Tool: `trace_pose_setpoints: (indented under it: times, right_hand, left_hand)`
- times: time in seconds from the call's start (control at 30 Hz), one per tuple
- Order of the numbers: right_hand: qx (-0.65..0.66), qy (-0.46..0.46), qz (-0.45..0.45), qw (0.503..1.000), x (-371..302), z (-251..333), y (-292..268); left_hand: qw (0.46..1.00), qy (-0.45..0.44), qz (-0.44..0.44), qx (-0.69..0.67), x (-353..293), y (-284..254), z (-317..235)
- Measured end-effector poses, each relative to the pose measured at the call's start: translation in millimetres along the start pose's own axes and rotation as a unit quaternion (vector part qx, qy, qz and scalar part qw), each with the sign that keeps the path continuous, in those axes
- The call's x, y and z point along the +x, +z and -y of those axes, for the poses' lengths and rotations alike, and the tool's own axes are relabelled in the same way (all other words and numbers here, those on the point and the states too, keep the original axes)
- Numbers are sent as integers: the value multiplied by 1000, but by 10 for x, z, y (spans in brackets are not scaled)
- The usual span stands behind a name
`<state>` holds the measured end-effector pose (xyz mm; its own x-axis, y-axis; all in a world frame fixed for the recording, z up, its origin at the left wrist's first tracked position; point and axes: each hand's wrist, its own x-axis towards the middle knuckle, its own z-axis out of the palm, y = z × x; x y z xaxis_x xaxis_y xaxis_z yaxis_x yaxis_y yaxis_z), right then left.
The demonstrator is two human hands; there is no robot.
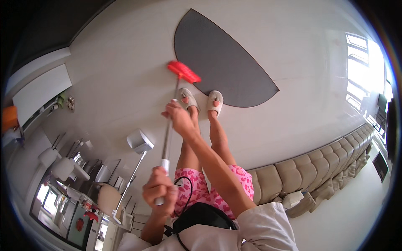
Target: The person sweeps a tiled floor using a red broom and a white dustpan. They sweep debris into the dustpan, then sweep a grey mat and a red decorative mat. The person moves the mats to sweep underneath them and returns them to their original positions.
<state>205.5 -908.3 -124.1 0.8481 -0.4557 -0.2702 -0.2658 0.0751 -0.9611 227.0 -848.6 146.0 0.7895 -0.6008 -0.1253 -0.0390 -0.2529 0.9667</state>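
Note:
A broom with a red head [184,72] and a slim metallic handle [168,138] slants up and away from me. My left hand [161,190] is closed round the handle's near end, by its white grip. Farther along, my right hand [180,119] wraps the handle closer to the red head. The head is slightly blurred and lies at the left edge of a dark grey mat [222,58] with one curved side, beside my slippered feet.
A white long-handled dustpan [140,141] stands to my left. Behind it are chairs and a table [109,198]. A beige tufted sofa [305,169] runs along the right. A low white cabinet [42,92] is at the far left, and bright windows [358,67] are at the far right.

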Motion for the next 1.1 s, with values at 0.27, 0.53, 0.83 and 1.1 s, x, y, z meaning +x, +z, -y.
trace_pose_setpoints:
  times: [0.27, 0.53, 0.83, 1.1]
  right_hand:
    - [-161, 28, 11, 986, -256, 585, -744]
    - [-276, 107, -186, 937, -1125, -141, -2725]
    - [-54, 17, -156, 986, -350, -81, -1484]
    - [19, 181, -245, 952, -906, 404, -2255]
  left_hand:
    - [988, 57, 136, -50, 57, 273, -605]
    - [889, 64, 414, -187, 288, 1422, 250]
    - [933, 62, 353, 35, 444, 1110, -213]
    - [893, 135, 413, -121, 216, 1415, -511]
